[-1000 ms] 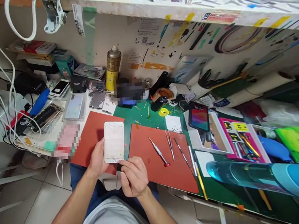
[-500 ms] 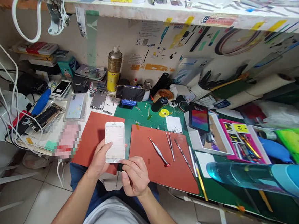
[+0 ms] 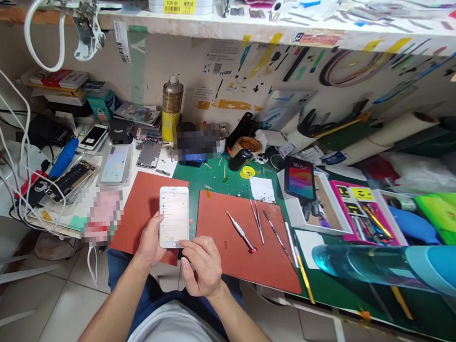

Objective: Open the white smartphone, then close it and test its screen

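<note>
A white smartphone (image 3: 174, 216) with a lit screen showing a list of lines and small coloured icons is in my left hand (image 3: 150, 243). The fingers wrap round its left side and back, and the thumb lies along the left edge. It is held above a reddish-brown mat (image 3: 132, 219). My right hand (image 3: 202, 264) is at the phone's lower right. Its index fingertip reaches the bottom edge beside the round home button, touching or just above it. The other fingers are loosely bent, the thumb stands apart, and nothing shows in the hand.
A second brown mat (image 3: 221, 239) carries a screwdriver (image 3: 240, 232), tweezers (image 3: 257, 221) and a thin metal tool (image 3: 278, 235). A blue bottle (image 3: 375, 265) juts in from the right. Trays of tools (image 3: 361, 213) stand behind it. White cables (image 3: 21, 154) hang at left; a shelf (image 3: 202, 27) overhangs.
The phone's screen now shows a list with coloured icons instead of paler content. My right index finger has moved slightly up and left to the phone's bottom edge. My left thumb has slid off the screen.
</note>
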The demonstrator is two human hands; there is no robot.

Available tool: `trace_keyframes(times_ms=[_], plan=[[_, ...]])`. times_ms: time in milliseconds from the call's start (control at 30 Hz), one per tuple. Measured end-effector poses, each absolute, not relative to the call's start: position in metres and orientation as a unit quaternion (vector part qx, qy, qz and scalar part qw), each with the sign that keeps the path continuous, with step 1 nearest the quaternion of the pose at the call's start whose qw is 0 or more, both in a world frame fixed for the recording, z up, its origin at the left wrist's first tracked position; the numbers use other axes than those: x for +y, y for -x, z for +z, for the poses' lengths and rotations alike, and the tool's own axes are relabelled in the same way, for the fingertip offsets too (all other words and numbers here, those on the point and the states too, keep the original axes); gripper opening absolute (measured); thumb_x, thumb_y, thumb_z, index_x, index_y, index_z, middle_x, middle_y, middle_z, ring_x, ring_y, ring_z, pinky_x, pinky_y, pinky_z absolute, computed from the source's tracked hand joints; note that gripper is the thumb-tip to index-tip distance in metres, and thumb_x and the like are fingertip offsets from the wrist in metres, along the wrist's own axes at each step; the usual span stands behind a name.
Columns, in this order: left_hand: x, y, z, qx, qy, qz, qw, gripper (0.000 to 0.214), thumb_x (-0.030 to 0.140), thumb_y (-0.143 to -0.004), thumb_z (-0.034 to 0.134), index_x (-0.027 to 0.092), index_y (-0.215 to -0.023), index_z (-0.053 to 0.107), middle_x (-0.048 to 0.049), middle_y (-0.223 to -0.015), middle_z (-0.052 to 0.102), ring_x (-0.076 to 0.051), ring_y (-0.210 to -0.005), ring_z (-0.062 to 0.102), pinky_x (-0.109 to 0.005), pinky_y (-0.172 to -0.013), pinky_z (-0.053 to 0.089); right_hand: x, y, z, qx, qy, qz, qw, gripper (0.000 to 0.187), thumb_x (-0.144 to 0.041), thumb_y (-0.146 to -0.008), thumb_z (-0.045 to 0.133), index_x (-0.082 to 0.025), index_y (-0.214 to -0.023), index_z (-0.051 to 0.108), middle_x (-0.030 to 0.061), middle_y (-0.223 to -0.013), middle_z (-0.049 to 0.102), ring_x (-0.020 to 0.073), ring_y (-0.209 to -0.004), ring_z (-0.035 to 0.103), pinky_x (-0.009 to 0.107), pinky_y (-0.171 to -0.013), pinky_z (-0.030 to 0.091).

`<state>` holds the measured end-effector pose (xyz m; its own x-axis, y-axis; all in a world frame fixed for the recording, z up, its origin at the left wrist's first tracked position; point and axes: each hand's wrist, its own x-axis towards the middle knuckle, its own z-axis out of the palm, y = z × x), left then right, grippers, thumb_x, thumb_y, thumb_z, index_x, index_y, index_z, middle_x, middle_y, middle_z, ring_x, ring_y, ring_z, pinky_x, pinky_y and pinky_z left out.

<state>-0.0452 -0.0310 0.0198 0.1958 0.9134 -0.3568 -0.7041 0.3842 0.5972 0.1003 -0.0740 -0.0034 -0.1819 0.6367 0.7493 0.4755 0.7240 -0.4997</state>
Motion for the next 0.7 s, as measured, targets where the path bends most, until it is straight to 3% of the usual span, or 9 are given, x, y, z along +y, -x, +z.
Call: trace_keyframes(times_ms=[267, 467, 700], plan=[[-0.034, 0.045, 0.018, 0.371, -0.202, 0.526, 0.738, 0.052, 0.027, -0.088, 0.072, 0.016, -0.138, 0.059, -0.0155, -0.117, 0.076, -0.033, -0.108, 0.073, -0.045, -0.096, 0.054, -0.074, -0.101, -0.005, -0.762, 0.363, 0.079, 0.53, 0.018, -0.015, -0.085, 0.052, -0.017, -0.098, 0.064, 0.0113, -0.1, 0.074, 0.0237, -0.088, 0.059, 0.041, -0.074, 0.047], [-0.031, 0.046, 0.017, 0.339, -0.156, 0.533, 0.76, 0.048, 0.04, -0.095, 0.058, 0.013, -0.134, 0.063, -0.0157, -0.116, 0.076, -0.034, -0.109, 0.072, -0.047, -0.098, 0.054, -0.074, -0.1, -0.004, -0.764, 0.364, 0.077, 0.528, 0.022, -0.016, -0.086, 0.052, -0.017, -0.105, 0.063, 0.0113, -0.104, 0.074, 0.0239, -0.088, 0.058, 0.041, -0.075, 0.047], [-0.033, 0.046, 0.015, 0.355, -0.138, 0.536, 0.753, 0.052, 0.045, -0.098, 0.053, 0.009, -0.133, 0.065, -0.014, -0.118, 0.076, -0.031, -0.114, 0.069, -0.04, -0.105, 0.048, -0.05, -0.085, 0.026, -0.793, 0.422, 0.05, 0.436, 0.032, -0.029, -0.092, 0.053, -0.017, -0.121, 0.058, 0.0147, -0.139, 0.062, 0.0341, -0.123, 0.05, 0.053, -0.099, 0.043]])
